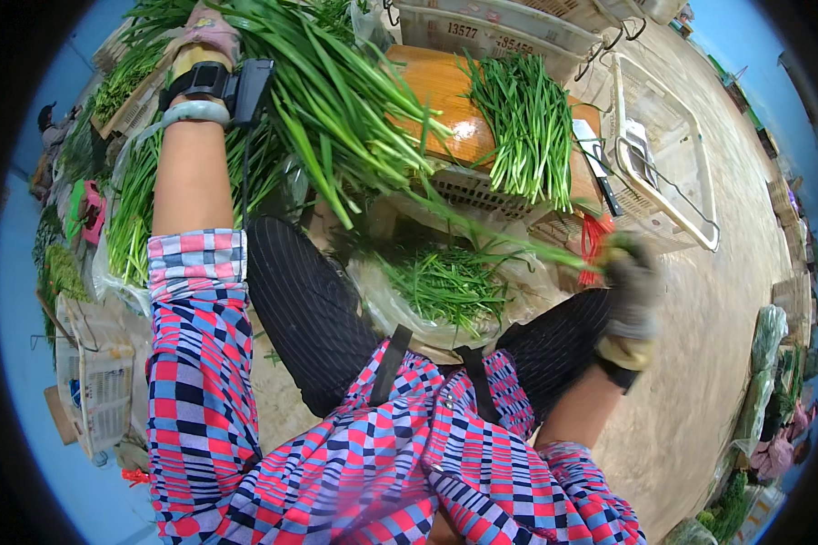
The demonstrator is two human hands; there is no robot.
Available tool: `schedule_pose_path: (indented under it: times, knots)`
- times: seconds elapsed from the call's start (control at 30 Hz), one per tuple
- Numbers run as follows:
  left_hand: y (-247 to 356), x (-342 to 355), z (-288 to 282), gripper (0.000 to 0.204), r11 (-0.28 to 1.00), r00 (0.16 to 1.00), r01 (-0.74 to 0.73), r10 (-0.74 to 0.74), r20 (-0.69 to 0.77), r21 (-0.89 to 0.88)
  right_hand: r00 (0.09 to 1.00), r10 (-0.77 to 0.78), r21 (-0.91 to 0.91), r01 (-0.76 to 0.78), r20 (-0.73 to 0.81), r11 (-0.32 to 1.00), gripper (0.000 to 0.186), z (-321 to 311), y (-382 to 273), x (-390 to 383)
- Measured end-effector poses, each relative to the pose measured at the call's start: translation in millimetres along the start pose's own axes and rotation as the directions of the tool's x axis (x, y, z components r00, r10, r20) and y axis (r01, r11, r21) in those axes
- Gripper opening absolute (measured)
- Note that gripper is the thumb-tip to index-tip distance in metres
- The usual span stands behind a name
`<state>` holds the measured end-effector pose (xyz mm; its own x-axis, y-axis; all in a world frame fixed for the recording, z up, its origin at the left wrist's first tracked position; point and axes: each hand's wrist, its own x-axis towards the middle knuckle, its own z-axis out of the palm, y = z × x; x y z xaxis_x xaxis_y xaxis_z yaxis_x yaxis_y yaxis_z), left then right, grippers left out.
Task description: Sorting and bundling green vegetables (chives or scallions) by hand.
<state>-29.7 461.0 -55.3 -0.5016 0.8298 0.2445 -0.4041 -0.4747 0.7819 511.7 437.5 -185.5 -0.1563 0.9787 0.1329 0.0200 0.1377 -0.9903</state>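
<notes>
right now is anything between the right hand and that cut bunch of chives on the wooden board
Nothing solid shows in between. The gloved right hand is blurred, gripping a long leaf that trails from the big bundle in the left hand. The cut chive bunch on the wooden board lies uncovered.

Left hand (211,36) gripping green chive bunch (336,100), gloved right hand (632,286) (blurred) holding stalks (509,238)

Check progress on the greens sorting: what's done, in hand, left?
Done: a trimmed bunch lies on the wooden board, with scraps in the plastic bag below. In hand: the left hand grips a large sheaf of green stalks; the gloved right hand, blurred, is at the tips. Left: more greens heaped at left.
</notes>
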Motion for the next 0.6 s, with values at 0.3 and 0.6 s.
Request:
schedule_pose_path:
  times: [0.3, 0.6]
  knots:
    - [-36.4, 12.1, -10.9, 0.033, 0.981, 0.697, -0.165, 0.188, 0.692, -0.101, 0.699, -0.604, -0.313, 0.517, -0.383, 0.797, 0.022, -65.0, -148.9, 93.1]
    - [-144.2, -49.4, 67.7, 0.031, 0.888, 0.887, 0.373, -0.256, 0.386, -0.269, 0.914, -0.335, 0.195, 0.294, 0.230, 0.936, 0.021, 137.4, -99.8, 124.6]
